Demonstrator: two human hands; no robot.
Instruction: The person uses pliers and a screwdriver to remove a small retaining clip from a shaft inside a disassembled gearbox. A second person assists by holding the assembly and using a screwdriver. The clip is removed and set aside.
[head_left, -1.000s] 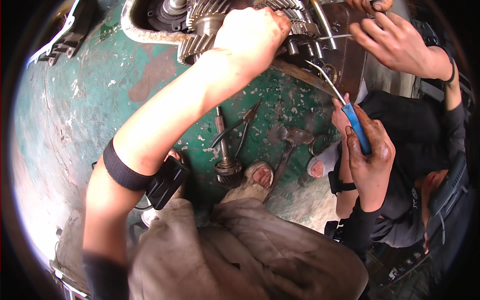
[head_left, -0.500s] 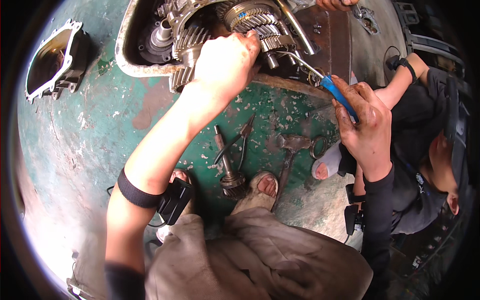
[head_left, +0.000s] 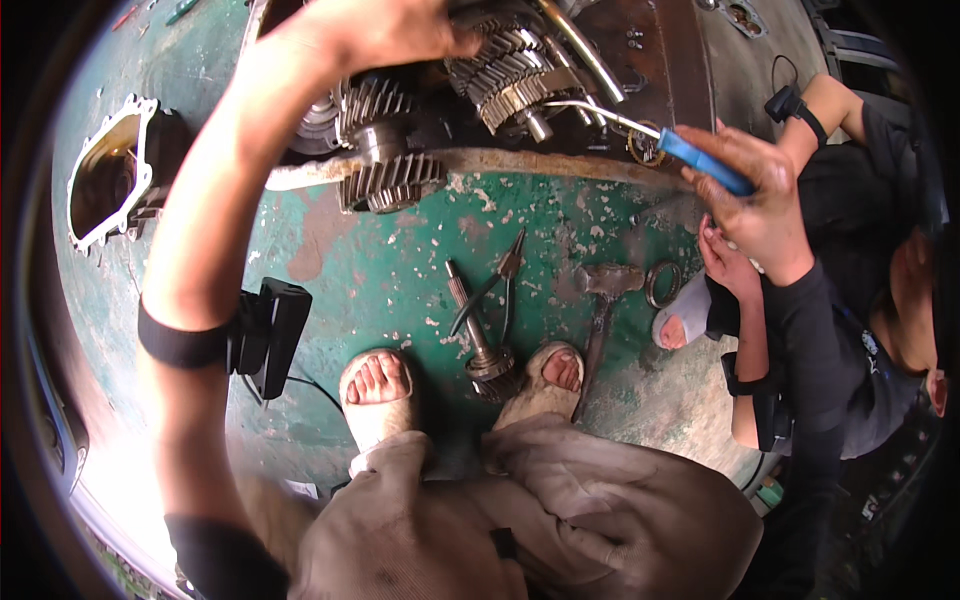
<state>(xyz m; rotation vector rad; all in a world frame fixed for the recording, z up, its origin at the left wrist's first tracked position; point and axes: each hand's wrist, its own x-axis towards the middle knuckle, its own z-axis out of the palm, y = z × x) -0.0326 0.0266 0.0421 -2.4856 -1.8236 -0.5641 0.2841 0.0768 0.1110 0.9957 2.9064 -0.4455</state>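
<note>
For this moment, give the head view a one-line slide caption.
Left hand on gearbox gears; a co-worker's hand holds a blue-handled tool; pliers on green floor.

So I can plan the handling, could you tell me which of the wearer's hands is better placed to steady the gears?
Left. The left hand is up at the gears; the right is out of view. The screwdriver is in a co-worker's hand.

On the chipped green floor (head_left: 400, 270), pliers (head_left: 495, 290) lie just left of a hammer (head_left: 603, 300); a geared shaft (head_left: 480, 340) lies below the pliers, a metal ring (head_left: 662, 284) right of the hammer.
</note>
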